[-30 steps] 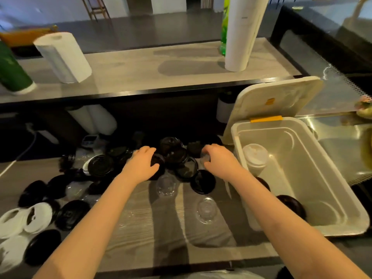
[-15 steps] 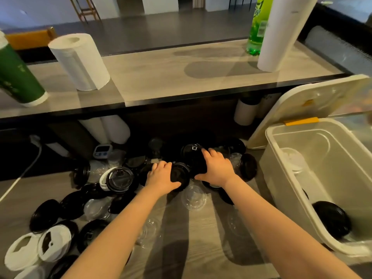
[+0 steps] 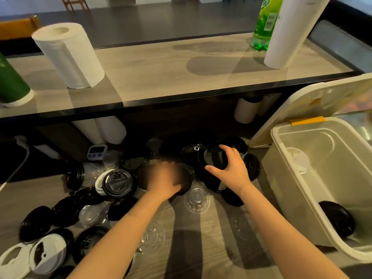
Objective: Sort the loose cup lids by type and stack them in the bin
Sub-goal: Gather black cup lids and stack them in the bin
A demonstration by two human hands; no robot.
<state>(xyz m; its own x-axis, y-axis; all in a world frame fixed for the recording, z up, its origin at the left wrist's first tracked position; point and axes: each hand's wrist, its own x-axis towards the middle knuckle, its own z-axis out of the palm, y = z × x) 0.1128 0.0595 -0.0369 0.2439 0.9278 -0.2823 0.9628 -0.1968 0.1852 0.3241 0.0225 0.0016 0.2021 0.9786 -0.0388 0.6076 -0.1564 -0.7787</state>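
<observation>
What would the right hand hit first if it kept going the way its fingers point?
The right hand already grips a black lid, fingers pointing up and left. Next in that line is probably the black lid with white lettering, touching or just behind; depth is unclear.

On the upper shelf (image 3: 181,77), a paper towel roll (image 3: 69,55) stands at ten o'clock, a green bottle (image 3: 263,23) at one o'clock. Below, a small timer (image 3: 96,153) sits at nine o'clock.

Two bare forearms reach in from the bottom edge, no sleeves, watch or rings visible; the left hand (image 3: 164,181) is motion-blurred, the right hand (image 3: 231,170) sharp, fingers distinct
</observation>
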